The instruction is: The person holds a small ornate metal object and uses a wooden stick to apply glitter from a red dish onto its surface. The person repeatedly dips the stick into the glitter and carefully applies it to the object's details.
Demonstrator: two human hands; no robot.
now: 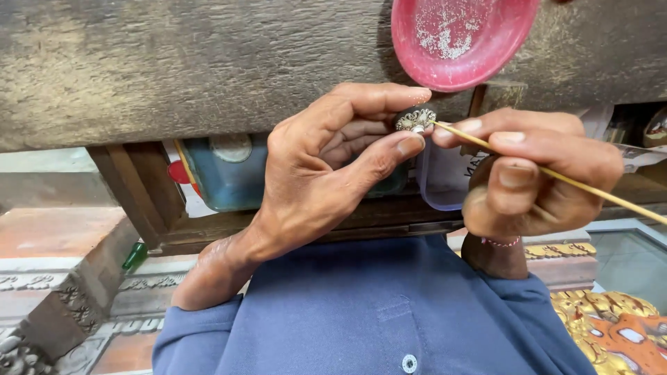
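Just above the centre of the frame, the left hand pinches a small silver filigree ornament with a pale bead at its middle between the thumb and the forefinger, the other fingers curled into the palm behind it. To the right of it, the right hand is closed around a thin, pale wooden stick, held like a pen; the stick runs from the right edge of the frame up and leftward, and its tip touches the ornament beside the bead.

At the top of the frame, right of centre, a shallow round red dish dusted with fine pale grains rests on a rough, weathered wooden workbench. Below the bench's edge, in a shelf left of centre, sits a blue box with a round white patch. The lower part of the frame shows the person's blue buttoned shirt.

As a judgement, the ornament looks largely formed, its lacework complete; fine detailing at the centre is in hand. How much remains cannot be told, since the piece is too small to read closely.
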